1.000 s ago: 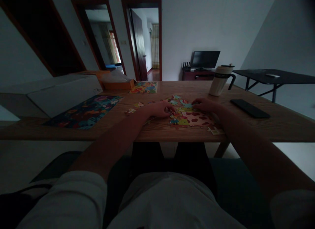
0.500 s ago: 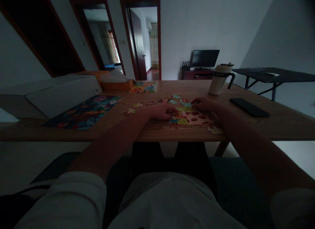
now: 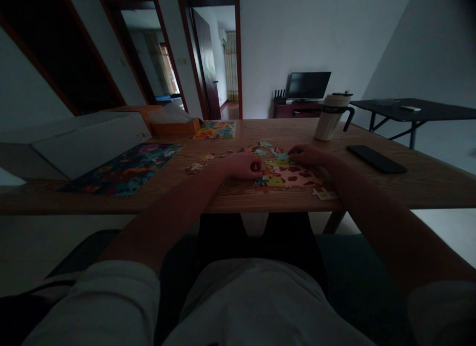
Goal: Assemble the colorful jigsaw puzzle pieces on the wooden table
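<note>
A part-built colourful jigsaw (image 3: 292, 177) lies near the front edge of the wooden table (image 3: 372, 192). My left hand (image 3: 242, 166) rests at its left edge with curled fingers pinching a small puzzle piece (image 3: 256, 166). My right hand (image 3: 308, 155) lies on the jigsaw's far side, fingertips pressing on the joined pieces. Loose pieces (image 3: 201, 162) are scattered to the left and behind the jigsaw.
A finished dark puzzle (image 3: 122, 170) lies at the left beside a white box (image 3: 85, 143). Another puzzle (image 3: 215, 130) and an orange box (image 3: 174, 125) sit at the back. A lidded mug (image 3: 329, 119) and a black phone (image 3: 375, 158) are on the right.
My left hand has slid slightly toward me along the jigsaw's left edge. The right hand has stayed in place. The view has tilted a little.
</note>
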Motion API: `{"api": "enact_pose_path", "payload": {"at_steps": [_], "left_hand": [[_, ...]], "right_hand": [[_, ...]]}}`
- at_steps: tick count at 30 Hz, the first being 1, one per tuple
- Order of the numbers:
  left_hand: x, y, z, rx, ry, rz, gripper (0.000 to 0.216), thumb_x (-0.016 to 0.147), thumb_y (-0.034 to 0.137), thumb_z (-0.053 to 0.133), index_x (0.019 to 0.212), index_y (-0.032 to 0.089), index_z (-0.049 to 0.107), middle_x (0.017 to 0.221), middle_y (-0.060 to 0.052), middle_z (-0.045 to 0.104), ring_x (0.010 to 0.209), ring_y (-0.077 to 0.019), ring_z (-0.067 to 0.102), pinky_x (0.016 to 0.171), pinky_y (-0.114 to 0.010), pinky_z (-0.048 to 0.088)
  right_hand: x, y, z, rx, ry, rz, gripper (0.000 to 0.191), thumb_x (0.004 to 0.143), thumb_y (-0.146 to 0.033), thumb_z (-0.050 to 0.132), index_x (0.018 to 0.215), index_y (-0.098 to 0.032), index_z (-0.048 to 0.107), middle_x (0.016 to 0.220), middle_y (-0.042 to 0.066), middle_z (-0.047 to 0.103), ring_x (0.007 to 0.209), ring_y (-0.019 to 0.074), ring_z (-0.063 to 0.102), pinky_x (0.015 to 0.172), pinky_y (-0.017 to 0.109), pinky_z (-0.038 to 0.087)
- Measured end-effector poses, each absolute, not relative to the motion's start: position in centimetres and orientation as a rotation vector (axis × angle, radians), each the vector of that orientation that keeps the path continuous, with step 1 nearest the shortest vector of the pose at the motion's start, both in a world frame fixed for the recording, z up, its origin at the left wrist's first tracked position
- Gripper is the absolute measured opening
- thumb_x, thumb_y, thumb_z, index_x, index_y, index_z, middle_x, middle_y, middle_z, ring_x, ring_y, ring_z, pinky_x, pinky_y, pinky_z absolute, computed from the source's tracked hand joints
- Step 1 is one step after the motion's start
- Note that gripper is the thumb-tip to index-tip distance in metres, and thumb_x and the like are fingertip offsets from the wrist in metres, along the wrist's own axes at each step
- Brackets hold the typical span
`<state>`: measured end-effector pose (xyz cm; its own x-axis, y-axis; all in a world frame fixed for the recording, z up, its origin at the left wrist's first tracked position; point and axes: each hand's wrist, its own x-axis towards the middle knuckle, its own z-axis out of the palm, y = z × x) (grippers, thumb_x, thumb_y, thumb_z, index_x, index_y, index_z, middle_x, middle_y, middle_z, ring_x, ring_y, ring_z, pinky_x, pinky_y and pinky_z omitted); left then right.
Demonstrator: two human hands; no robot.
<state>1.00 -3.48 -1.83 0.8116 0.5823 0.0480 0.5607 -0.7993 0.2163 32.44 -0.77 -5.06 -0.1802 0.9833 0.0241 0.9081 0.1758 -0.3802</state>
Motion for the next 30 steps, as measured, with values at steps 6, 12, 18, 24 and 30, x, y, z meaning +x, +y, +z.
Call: {"api": "enact_pose_path", "payload": {"at_steps": [6, 12, 18, 24, 30], "left_hand": [[1.4, -3.7, -1.7, 2.891, 0.909, 0.167, 0.027, 0.09, 0.044, 0.066, 0.096, 0.018, 0.073, 0.096, -0.007, 0.073, 0.083, -0.0182, 0.062, 0.073, -0.027, 0.042], [1.5, -3.6, -2.0, 2.925, 0.766, 0.149, 0.031, 0.096, 0.034, 0.058, 0.12, 0.021, 0.074, 0.106, -0.006, 0.074, 0.094, -0.0177, 0.065, 0.087, -0.028, 0.046], [1.4, -3.4, -2.2, 2.935, 0.663, 0.128, 0.034, 0.099, 0.036, 0.055, 0.124, 0.023, 0.075, 0.117, -0.006, 0.075, 0.11, -0.0198, 0.064, 0.1, -0.03, 0.043], [0.7, -2.6, -1.4, 2.887, 0.695, 0.187, 0.033, 0.095, 0.044, 0.062, 0.118, 0.026, 0.078, 0.118, -0.005, 0.074, 0.11, -0.0216, 0.064, 0.102, -0.031, 0.043], [-4.4, 1.7, 0.0, 2.609, 1.506, 0.451, 0.042, 0.096, 0.04, 0.06, 0.131, 0.02, 0.071, 0.131, -0.01, 0.071, 0.111, -0.0246, 0.066, 0.097, -0.032, 0.048]], "right_hand": [[32.6, -0.5, -5.3, -1.819, -2.192, 0.382, 0.032, 0.095, -0.034, 0.065, 0.123, -0.022, 0.075, 0.123, 0.01, 0.075, 0.11, 0.0295, 0.07, 0.101, 0.039, 0.054], [32.7, -0.4, -5.4, -1.789, -2.221, 0.352, 0.032, 0.095, -0.032, 0.063, 0.123, -0.021, 0.075, 0.122, 0.01, 0.075, 0.108, 0.0288, 0.071, 0.099, 0.04, 0.055], [32.6, -0.5, -5.4, -1.783, -2.223, 0.35, 0.031, 0.096, -0.031, 0.061, 0.122, -0.022, 0.076, 0.122, 0.01, 0.075, 0.105, 0.0283, 0.072, 0.097, 0.04, 0.056], [32.5, -0.5, -5.3, -1.792, -2.209, 0.386, 0.031, 0.096, -0.03, 0.061, 0.121, -0.021, 0.075, 0.122, 0.011, 0.075, 0.106, 0.0282, 0.071, 0.098, 0.039, 0.055], [32.6, -0.4, -5.4, -1.771, -2.215, 0.392, 0.032, 0.096, -0.031, 0.062, 0.123, -0.02, 0.074, 0.122, 0.012, 0.075, 0.105, 0.0292, 0.071, 0.098, 0.041, 0.055]]}}
